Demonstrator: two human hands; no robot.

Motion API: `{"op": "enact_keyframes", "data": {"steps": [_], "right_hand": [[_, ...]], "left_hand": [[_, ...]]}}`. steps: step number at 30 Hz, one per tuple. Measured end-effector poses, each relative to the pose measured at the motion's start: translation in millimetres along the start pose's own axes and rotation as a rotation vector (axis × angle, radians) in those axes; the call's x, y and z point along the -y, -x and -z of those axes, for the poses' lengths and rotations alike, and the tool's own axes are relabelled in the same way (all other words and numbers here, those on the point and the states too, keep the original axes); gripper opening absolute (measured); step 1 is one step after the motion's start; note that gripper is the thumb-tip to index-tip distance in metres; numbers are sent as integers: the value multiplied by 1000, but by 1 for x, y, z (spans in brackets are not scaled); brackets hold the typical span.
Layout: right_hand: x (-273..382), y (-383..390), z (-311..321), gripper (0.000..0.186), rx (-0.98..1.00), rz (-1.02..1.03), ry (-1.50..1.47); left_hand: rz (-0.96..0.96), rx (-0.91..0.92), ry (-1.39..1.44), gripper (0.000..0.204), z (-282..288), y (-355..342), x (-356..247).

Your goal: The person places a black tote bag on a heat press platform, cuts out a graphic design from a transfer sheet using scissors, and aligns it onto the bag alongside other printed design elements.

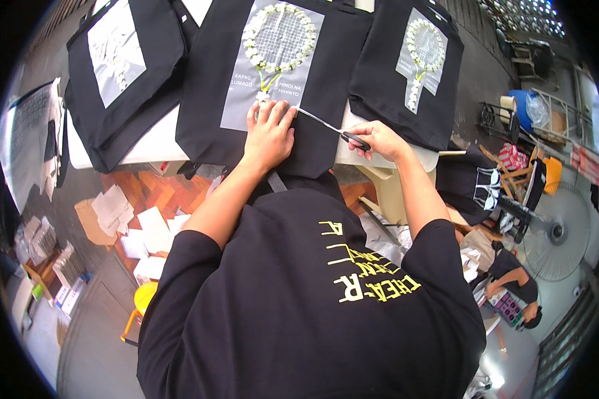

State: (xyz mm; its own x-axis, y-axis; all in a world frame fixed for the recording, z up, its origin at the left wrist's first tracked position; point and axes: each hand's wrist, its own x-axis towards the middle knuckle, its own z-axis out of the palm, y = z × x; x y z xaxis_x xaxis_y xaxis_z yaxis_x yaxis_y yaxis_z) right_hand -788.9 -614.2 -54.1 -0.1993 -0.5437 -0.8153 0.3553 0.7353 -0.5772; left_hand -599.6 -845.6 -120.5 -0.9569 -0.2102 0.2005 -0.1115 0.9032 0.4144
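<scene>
In front of me a black tote bag (206, 100) lies on the white table. It bears a grey rectangular sheet or panel (236, 110) with a picture of a white flower garland (279, 66) and green stems. My left hand (271, 130) rests on the panel's lower part, fingers slightly bent and a little apart, fingertips by the garland's bottom tip. In my right hand (374, 141) are scissors (357, 141) with black handles. Their thin silver blades point left to the panel's lower right edge, close to my left fingers. Whether the blades touch the panel, I cannot tell.
Similar black tote bags lie at the left (160, 86) and right (386, 86). The white table's (160, 143) front edge is just before me. Papers (154, 229) are at lower left, a yellow stool (143, 299) below them. A fan (558, 231) and another person (516, 279) are at right.
</scene>
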Motion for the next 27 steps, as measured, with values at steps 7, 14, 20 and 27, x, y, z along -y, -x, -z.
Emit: {"op": "enact_keyframes", "data": {"steps": [7,14,20,27], "right_hand": [[0,-14,35,22,135,21,50],[7,-28,36,25,157,-20,48],[14,-33,29,25,144,23,152],[47,-47,9,25,131,25,216]], "left_hand": [[19,-18,-17,52,-5,3,-3],[13,-43,-2,51,-5,1,-5],[4,-51,-41,49,-9,2,-5],[2,-66,-42,48,-9,1,-6]]}}
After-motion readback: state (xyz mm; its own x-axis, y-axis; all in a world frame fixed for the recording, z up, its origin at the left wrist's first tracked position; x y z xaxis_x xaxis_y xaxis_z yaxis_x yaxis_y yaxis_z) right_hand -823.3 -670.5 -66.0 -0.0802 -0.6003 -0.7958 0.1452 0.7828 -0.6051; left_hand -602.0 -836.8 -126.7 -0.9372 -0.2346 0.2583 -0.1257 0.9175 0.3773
